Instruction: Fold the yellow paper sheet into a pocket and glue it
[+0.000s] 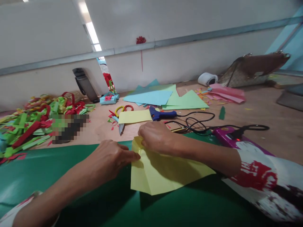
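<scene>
A folded yellow paper sheet (163, 173) lies on a green cutting mat (59, 170) in front of me. My left hand (109, 159) pinches the paper's left edge with its fingertips. My right hand (156, 137) presses down on the paper's upper left corner, fingers curled over the fold. Both hands meet at that corner. The far edge of the sheet is hidden under my right hand and forearm.
Beyond the mat lie scissors (123, 110), a second yellow sheet (134, 116), a blue glue gun (162, 114) with black cable, blue and green sheets (165, 97), pink paper (227, 93), a tape roll (207, 78). A heap of paper strips (28, 123) fills the left.
</scene>
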Tool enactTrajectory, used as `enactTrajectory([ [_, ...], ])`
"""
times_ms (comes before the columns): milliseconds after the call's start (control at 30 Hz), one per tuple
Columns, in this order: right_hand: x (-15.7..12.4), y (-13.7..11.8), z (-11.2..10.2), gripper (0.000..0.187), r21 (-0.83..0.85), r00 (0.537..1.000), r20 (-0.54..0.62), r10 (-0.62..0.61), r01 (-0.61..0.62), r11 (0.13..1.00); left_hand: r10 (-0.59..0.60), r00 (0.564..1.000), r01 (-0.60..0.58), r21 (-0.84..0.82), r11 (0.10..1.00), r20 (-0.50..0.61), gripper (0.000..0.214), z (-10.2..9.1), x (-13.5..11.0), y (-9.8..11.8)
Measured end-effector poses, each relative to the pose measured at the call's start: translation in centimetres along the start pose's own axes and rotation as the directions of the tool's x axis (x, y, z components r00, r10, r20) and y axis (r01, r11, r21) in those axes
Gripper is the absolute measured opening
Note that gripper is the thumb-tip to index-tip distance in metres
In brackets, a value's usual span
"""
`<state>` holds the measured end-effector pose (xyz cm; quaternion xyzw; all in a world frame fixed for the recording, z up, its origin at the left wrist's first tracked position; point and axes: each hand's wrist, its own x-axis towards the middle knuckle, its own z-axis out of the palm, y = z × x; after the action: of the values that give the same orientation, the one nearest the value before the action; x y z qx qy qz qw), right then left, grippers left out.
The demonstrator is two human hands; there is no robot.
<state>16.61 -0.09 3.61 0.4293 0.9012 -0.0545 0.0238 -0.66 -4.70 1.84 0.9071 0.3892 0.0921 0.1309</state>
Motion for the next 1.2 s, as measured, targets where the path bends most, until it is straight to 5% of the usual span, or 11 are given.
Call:
enactTrajectory([
  [400, 2.3, -0.5, 0.1, 0.031, 0.034, 0.99, 0.14, -0.009, 0.004, 0.999, -0.044, 0.991, 0.069, -0.2, 0.977, 0.128, 0.037, 1.0, 0.5, -0.4],
  [733, 2.9, -0.4, 0.0, 0.032, 0.049, 0.964, 0.263, 0.042, -0.057, 0.997, -0.019, 0.997, 0.043, -0.359, 0.932, 0.07, 0.045, 1.6, 0.4, -1.1],
  [1000, 2.7, -0.2, 0.5, 0.024, 0.121, 0.986, 0.167, 0.018, -0.039, 0.992, 0.029, 0.999, -0.017, -0.366, 0.93, 0.026, 0.066, 1.3, 0.2, -1.7],
  [1100, 2.6, -0.2, 0.8, 0.024, 0.162, 0.995, 0.101, 0.01, -0.026, 0.987, 0.035, 0.999, -0.019, -0.413, 0.911, 0.031, 0.056, 1.2, 0.2, -1.5],
  [1200, 2.5, 0.0, 0.4, 0.024, 0.213, 0.997, 0.032, 0.066, -0.072, 0.974, -0.105, 0.985, 0.028, -0.476, 0.879, -0.135, 0.037, 1.0, 0.2, -1.4],
])
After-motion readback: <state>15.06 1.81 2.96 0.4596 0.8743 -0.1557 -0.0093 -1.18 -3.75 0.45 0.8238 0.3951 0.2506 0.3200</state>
